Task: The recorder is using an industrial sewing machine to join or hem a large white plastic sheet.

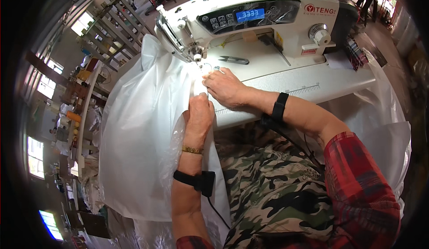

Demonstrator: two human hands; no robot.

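Observation:
A white sewing machine (250,16) with a lit blue display stands before me. Under its lamp-lit needle area (198,61) runs the edge of a large white plastic sheet (138,137), which drapes down on the left. My left hand (200,113) is closed on the sheet's edge, just below the needle. My right hand (225,88) lies close to the needle with its fingers bent together at the sheet's edge; whatever is between the fingertips is too small or too bright to make out. Each forearm wears a black strap.
Dark thread snips (234,60) lie on the machine bed behind my right hand. A ruler scale (304,89) marks the bed's front edge. More translucent sheet (384,146) hangs at the right. Camouflage cloth (277,191) covers my lap. Wooden racks (114,30) stand at the far left.

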